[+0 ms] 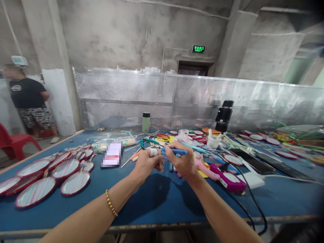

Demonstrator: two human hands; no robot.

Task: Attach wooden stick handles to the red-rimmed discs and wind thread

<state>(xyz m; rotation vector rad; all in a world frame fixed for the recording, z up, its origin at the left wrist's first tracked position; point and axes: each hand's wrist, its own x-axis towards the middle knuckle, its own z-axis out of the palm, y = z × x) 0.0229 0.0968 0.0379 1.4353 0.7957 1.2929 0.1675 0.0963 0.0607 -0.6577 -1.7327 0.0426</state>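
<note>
I see my two hands raised together over the blue table (157, 199). My right hand (183, 162) is closed round one slim blue stick (177, 152), held level. My left hand (146, 162) is curled, pinching what may be a thin stick; I can't tell. About ten round red-rimmed mirrors (50, 175) lie left; a magenta tool (227, 179) lies right.

A blue stick (177, 151) is showing in the right hand (183, 163), white tape banding a finger of the left hand (146, 162). Red-rimmed, red-striped discs (50, 175) are lying on the blue table (157, 199); a magenta tool (227, 179) is glowing beside them, a green bottle (145, 122) behind.
</note>
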